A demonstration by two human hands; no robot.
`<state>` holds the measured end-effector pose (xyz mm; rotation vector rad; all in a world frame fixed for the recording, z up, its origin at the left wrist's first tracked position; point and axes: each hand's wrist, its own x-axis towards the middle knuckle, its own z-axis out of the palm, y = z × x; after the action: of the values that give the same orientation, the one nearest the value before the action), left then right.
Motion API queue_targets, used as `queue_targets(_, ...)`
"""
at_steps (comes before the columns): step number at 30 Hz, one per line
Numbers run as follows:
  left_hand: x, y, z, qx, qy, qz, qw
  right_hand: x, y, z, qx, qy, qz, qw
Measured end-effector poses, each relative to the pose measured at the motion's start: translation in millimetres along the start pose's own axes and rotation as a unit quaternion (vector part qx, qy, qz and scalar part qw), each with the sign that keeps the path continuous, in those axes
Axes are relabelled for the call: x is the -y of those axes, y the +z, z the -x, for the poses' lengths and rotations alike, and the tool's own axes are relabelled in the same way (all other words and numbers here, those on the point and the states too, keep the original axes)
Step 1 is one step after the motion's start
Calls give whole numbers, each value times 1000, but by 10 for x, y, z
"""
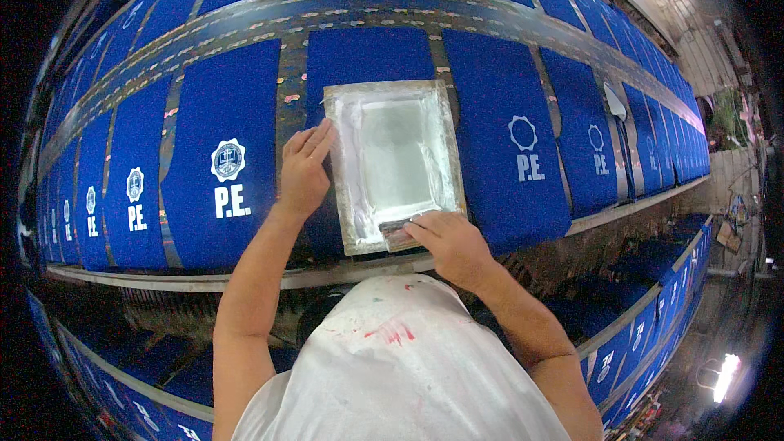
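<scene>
A rectangular screen-printing frame (448, 126) lies on a blue fabric panel (367, 53) right in front of me. Its wooden rim looks worn, and the pale mesh is bordered with whitish tape or ink. My left hand (304, 171) grips the frame's left edge, fingers stretched along the rim. At the near end of the frame, my right hand (451, 245) is closed on a squeegee (395, 237), a short dark-edged bar lying across the mesh's lower border. Part of the squeegee is hidden under my fingers. The frame covers the middle of the panel.
Blue panels line the long table on both sides; those to the left (220, 114) bear a full white emblem and letters, those to the right (506, 106) only an outline ring and letters. A pale table edge (204, 283) runs before me. Another table with blue panels (645, 351) stands behind.
</scene>
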<state>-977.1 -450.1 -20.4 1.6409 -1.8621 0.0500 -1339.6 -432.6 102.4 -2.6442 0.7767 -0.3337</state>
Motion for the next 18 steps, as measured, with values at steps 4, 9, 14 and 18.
queue_targets(4, 4, 11, 24, 0, -3, -10, 1000, -206, 251, -144, -57, -42, 42, 997)
queue_targets(9, -5, 10, 3, -4, -8, -1, 1000, -750, 342, -826, -107, -61, 66, 990)
queue_targets(14, -29, -19, 9, 7, -22, 10, 1000, -1166, 129, -1605, -79, -33, 59, 995)
queue_targets(18, -37, -36, 6, 16, -31, 15, 999, -1291, -55, -1980, -40, 8, 48, 998)
